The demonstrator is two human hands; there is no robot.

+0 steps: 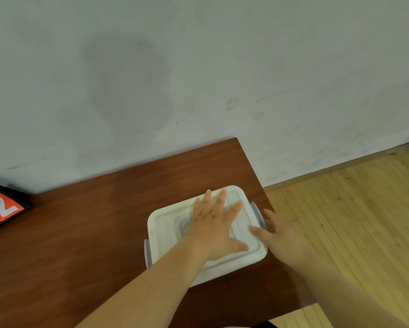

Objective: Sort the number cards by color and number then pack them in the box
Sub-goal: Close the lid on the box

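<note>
A white plastic box with its lid on sits near the right end of the brown table. My left hand lies flat on the lid, fingers spread and straight. At the box's right side my right hand touches the grey clip, its thumb resting on the lid's edge. A second grey clip shows on the left side. No cards are visible; the lid hides the box's inside.
An orange flip counter with white digits stands at the table's far left against the grey wall. The table's right edge runs just past the box, with wooden floor beyond it.
</note>
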